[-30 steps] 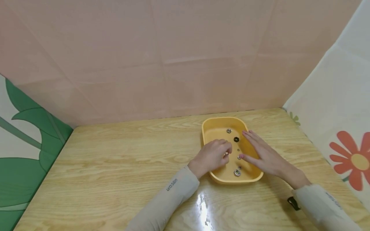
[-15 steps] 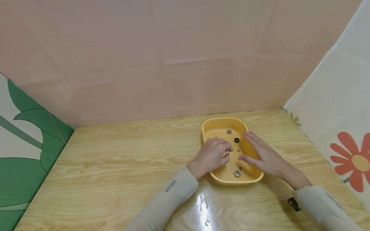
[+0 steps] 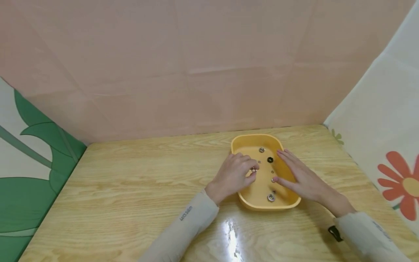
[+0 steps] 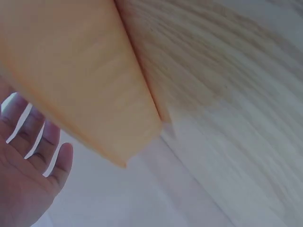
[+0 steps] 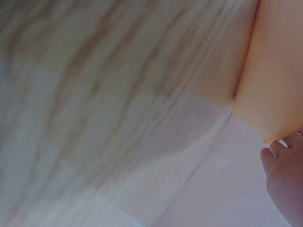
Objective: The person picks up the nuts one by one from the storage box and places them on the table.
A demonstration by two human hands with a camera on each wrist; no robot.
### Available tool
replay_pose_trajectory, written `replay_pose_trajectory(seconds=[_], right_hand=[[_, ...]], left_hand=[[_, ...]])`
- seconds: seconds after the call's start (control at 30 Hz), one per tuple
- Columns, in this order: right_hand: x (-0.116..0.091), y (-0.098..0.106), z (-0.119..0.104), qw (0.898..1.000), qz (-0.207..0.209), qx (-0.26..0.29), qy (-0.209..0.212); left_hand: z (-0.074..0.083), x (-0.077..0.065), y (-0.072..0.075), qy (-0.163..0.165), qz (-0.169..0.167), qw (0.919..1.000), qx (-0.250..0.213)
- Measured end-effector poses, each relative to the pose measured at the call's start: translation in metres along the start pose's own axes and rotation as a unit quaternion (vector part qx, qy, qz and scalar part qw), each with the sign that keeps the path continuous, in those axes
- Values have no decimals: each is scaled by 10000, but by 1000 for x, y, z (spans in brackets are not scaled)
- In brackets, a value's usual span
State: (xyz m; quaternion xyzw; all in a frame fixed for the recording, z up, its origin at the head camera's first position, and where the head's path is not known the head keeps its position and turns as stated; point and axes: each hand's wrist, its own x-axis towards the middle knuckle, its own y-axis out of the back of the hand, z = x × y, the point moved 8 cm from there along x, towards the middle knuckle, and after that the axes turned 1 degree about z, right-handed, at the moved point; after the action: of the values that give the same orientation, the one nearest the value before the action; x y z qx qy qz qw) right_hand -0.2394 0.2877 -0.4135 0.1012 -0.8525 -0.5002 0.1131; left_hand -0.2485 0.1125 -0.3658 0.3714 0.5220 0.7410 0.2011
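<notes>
Over the left side of a yellow plastic bin [image 3: 262, 209], my left hand [image 3: 230, 176] pinches a small metal nut [image 3: 253, 169] between thumb and index finger. My right hand [image 3: 306, 182] lies across the bin's right rim with straight fingers, its thumb tip beside a small silver nut [image 3: 273, 180]. On the bin floor sit a black nut [image 3: 270, 160], a silver nut [image 3: 261, 150], a larger silver nut [image 3: 271, 197] and several tiny pieces. The left wrist view shows the bin's outer wall [image 4: 85, 80] and the fingers beyond it; the pinched nut is hidden there.
The bin stands on a wood-grain table [image 3: 131, 189], near its right side. A black strap [image 3: 335, 233] shows by the right sleeve. A pink sheet [image 3: 183, 72] hangs behind, and printed sheets [image 3: 376, 120] border the sides.
My left hand has drawn slightly left with the nut still pinched, uncovering a tiny piece on the bin floor. The right hand keeps its place on the rim.
</notes>
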Motion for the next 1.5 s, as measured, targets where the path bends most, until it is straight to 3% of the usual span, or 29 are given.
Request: replay_pose_trajectory(seconds=[0.57, 0.87, 1.5], right_hand=[[-4, 3, -3, 9996, 259, -131, 25], [-3, 1, -2, 9997, 138, -164, 100], [-1, 2, -5, 9997, 131, -178, 118]], left_hand=[[-21, -17, 17, 238, 204, 9995, 21], [-32, -27, 27, 282, 411, 9987, 90], [-66, -52, 33, 577, 462, 9972, -87]])
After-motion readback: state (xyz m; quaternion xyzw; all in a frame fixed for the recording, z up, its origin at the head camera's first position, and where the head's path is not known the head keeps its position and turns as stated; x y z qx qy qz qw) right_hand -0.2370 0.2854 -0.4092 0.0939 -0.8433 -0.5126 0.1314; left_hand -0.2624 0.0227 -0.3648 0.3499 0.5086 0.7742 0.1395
